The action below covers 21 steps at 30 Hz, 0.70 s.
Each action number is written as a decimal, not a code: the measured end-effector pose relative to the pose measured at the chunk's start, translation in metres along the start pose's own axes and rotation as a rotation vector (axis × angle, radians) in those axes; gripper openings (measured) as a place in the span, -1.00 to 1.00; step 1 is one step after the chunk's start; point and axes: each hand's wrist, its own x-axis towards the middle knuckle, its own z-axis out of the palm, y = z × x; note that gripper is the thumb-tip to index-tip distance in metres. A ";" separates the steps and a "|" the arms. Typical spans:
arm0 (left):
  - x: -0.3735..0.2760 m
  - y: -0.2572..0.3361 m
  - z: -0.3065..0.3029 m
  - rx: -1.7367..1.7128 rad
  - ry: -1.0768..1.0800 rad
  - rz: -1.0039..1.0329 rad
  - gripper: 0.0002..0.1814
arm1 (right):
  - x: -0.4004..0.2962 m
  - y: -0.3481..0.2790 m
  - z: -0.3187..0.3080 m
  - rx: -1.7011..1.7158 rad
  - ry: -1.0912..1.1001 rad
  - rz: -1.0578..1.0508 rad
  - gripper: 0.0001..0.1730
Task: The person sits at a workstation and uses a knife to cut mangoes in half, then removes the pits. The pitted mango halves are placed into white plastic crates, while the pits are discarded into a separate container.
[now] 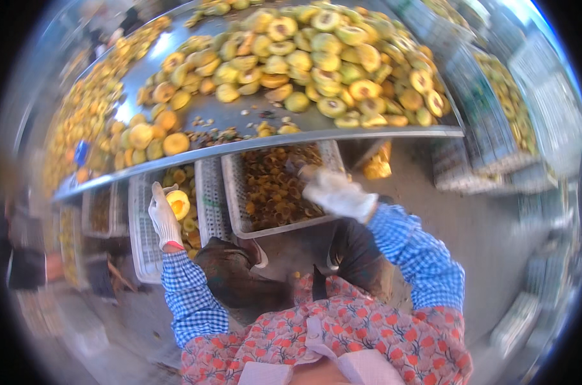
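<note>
My left hand (163, 216), in a white knit glove, holds a yellow peach half (178, 205) with its hollowed cut face up. It is over a white plastic crate (144, 240) that has peach halves in it. My right hand (336, 192), also gloved, is blurred by motion above the right side of a second crate (232, 202). Brown and orange fruit scraps (276, 192) fill that crate. Something indistinct shows by the right fingertips, and whether the hand grips it cannot be made out.
A metal table (271, 139) spans the front, bearing a large heap of halved peaches (324, 57) and loose pit bits (219, 137). Stacked crates of fruit (483, 106) stand at the right. A yellow bag (378, 161) sits beneath the table. Another person's arm (54, 267) shows at the left.
</note>
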 end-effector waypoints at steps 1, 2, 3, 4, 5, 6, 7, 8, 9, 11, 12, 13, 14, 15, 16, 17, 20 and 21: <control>0.000 -0.005 -0.008 0.093 0.092 0.006 -0.34 | 0.013 0.020 -0.007 -0.154 0.285 -0.270 -0.49; -0.003 -0.009 -0.028 0.205 0.190 0.023 -0.35 | 0.022 0.000 -0.027 -0.170 0.319 -0.215 -0.52; -0.009 -0.017 -0.053 0.320 0.308 0.030 -0.37 | 0.031 -0.021 -0.045 -0.172 0.341 -0.171 -0.55; 0.017 -0.078 -0.102 1.120 0.381 0.476 -0.54 | 0.053 -0.020 -0.052 -0.273 0.434 -0.313 -0.59; 0.021 -0.090 -0.105 1.116 0.352 0.382 -0.60 | 0.074 -0.013 -0.062 -0.393 0.555 -0.424 -0.63; 0.024 -0.102 -0.108 1.119 0.326 0.286 -0.63 | 0.095 -0.002 -0.073 -0.790 0.484 -0.493 -0.65; 0.030 -0.114 -0.106 1.116 0.293 0.199 -0.64 | 0.109 0.000 -0.078 -0.519 0.512 -0.371 -0.64; 0.024 -0.113 -0.097 0.790 0.315 0.051 -0.59 | 0.114 -0.003 -0.079 -0.444 0.452 -0.292 -0.59; 0.005 -0.073 -0.065 0.412 0.417 -0.129 -0.51 | 0.119 0.003 -0.085 -0.475 0.417 -0.177 -0.55; 0.017 -0.115 -0.088 0.470 0.339 -0.089 -0.41 | 0.126 0.016 -0.078 -0.511 0.450 -0.187 -0.54; 0.007 -0.101 -0.079 0.772 0.367 -0.142 -0.42 | 0.128 0.016 -0.073 -0.468 0.468 -0.190 -0.51; -0.006 -0.073 -0.065 1.077 0.377 -0.191 -0.43 | 0.126 0.013 -0.073 -0.424 0.492 -0.184 -0.48; -0.011 -0.054 -0.062 0.975 0.372 -0.081 -0.45 | 0.123 -0.001 -0.066 -0.339 0.482 -0.142 -0.46; -0.011 -0.033 -0.053 0.870 0.358 0.034 -0.48 | 0.125 -0.007 -0.064 -0.224 0.482 -0.193 -0.45; -0.010 -0.013 -0.034 0.665 0.333 0.185 -0.52 | 0.128 -0.014 -0.063 -0.121 0.490 -0.231 -0.45; -0.011 0.010 -0.011 0.458 0.310 0.331 -0.56 | 0.133 -0.024 -0.060 -0.013 0.498 -0.274 -0.44; -0.031 0.068 0.053 0.148 -0.032 0.322 -0.64 | 0.152 -0.083 -0.042 0.336 0.474 -0.405 -0.62; -0.035 0.076 0.066 0.048 -0.170 0.307 -0.64 | 0.160 -0.107 -0.044 0.217 0.478 -0.380 -0.63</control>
